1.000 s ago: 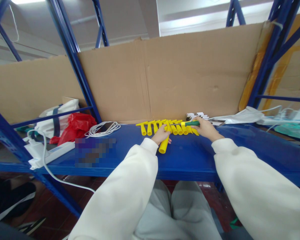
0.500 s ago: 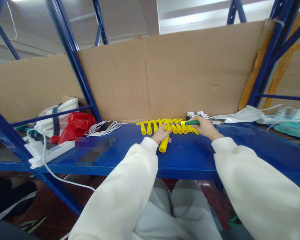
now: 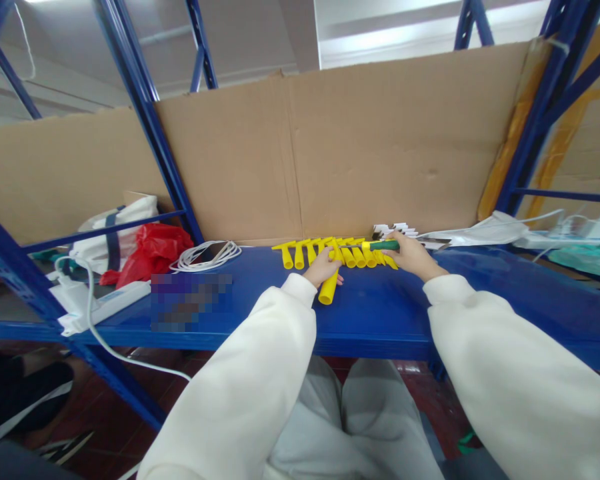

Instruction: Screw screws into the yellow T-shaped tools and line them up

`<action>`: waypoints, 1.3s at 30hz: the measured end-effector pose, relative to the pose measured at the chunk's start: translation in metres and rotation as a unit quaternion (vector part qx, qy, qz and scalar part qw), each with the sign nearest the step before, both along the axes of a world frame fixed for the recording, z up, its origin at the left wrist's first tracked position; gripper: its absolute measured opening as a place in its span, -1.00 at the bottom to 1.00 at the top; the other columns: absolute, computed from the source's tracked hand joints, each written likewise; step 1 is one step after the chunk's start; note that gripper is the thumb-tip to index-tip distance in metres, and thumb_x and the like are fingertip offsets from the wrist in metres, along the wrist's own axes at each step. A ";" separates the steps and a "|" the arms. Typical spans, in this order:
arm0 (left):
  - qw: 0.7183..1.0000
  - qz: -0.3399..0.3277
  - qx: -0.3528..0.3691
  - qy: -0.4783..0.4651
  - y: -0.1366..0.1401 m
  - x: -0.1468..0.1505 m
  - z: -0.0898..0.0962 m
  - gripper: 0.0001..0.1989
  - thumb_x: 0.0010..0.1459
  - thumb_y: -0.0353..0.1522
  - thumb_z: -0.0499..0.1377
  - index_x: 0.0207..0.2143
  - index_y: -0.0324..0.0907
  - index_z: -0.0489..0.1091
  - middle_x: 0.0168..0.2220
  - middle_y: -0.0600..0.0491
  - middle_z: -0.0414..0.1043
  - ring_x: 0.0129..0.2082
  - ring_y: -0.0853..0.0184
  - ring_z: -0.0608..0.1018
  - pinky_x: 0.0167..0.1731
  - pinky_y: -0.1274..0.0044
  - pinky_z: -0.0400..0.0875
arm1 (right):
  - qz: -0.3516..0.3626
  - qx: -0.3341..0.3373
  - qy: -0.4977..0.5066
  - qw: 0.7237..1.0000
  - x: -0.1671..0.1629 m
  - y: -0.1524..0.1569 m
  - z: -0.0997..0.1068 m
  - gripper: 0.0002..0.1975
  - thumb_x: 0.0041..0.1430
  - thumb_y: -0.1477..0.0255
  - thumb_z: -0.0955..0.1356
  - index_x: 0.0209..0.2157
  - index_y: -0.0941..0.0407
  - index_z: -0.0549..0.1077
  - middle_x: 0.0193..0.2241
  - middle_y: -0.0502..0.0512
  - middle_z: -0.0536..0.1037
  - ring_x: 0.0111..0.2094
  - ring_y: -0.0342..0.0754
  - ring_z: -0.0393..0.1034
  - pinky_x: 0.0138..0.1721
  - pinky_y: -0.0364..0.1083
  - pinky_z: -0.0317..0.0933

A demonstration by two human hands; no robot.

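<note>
My left hand (image 3: 322, 267) is closed around a yellow plastic tube-shaped piece (image 3: 328, 291), its open round end tilted toward me. Closed on the green-and-yellow handle of a screwdriver (image 3: 383, 246), my right hand (image 3: 408, 255) holds the tool level. Its shaft points left and reaches the upper part of the held piece; whether the tip sits in a screw is too small to tell. Behind my hands, a row of similar yellow pieces (image 3: 299, 257) lies on the blue shelf (image 3: 260, 293), partly hidden by the left hand and the screwdriver.
Small white-and-black parts (image 3: 391, 231) lie against the cardboard backing (image 3: 380, 147). To the left are a coiled white cable (image 3: 207, 256), a red plastic bag (image 3: 153, 250) and a white power strip (image 3: 110, 305). Blue rack posts (image 3: 135, 100) stand at either side. Another person's leg shows at lower left.
</note>
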State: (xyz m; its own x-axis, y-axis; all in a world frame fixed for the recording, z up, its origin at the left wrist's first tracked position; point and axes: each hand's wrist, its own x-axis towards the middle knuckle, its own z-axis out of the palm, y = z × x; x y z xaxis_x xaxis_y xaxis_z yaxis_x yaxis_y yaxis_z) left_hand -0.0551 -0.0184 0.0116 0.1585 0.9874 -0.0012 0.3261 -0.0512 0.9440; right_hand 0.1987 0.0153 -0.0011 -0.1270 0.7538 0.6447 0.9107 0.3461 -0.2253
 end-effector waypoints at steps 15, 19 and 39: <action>1.000 0.000 0.007 0.025 -0.006 0.004 0.001 -0.30 0.33 -0.45 0.11 0.46 -0.08 0.02 0.03 -0.15 0.49 -0.37 0.29 0.67 -0.34 0.44 0.65 | -0.041 -0.041 -0.017 0.998 -0.008 -0.010 0.005 -0.72 0.08 0.45 0.42 -0.14 0.05 0.41 -0.32 0.16 0.64 -0.30 0.14 0.54 -0.31 -0.06 0.28; 0.999 0.000 0.015 0.045 -0.005 0.009 -0.001 -0.31 0.34 -0.43 0.11 0.46 -0.09 0.01 0.03 -0.15 0.51 -0.38 0.28 0.67 -0.36 0.44 0.64 | -0.059 -0.051 -0.019 0.997 -0.010 -0.010 0.005 -0.68 0.06 0.44 0.41 -0.09 0.07 0.43 -0.34 0.17 0.64 -0.29 0.14 0.55 -0.31 -0.07 0.29; 0.987 0.008 0.091 0.132 0.001 0.016 -0.004 -0.33 0.28 -0.47 0.10 0.43 -0.17 0.13 0.05 -0.18 0.56 -0.29 0.17 0.71 -0.21 0.42 0.63 | -0.087 -0.084 -0.073 0.990 -0.005 -0.006 0.003 -0.72 0.03 0.41 0.45 -0.16 0.07 0.54 -0.34 0.17 0.67 -0.27 0.13 0.57 -0.31 -0.07 0.32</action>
State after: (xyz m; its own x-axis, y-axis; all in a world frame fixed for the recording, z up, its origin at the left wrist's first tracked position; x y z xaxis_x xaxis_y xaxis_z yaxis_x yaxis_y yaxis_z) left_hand -0.0394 -0.0174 0.0077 0.1604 0.9775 0.1373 0.5611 -0.2047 0.8020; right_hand 0.1935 0.0095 0.0017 -0.0687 0.8676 0.4925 0.9805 0.1498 -0.1270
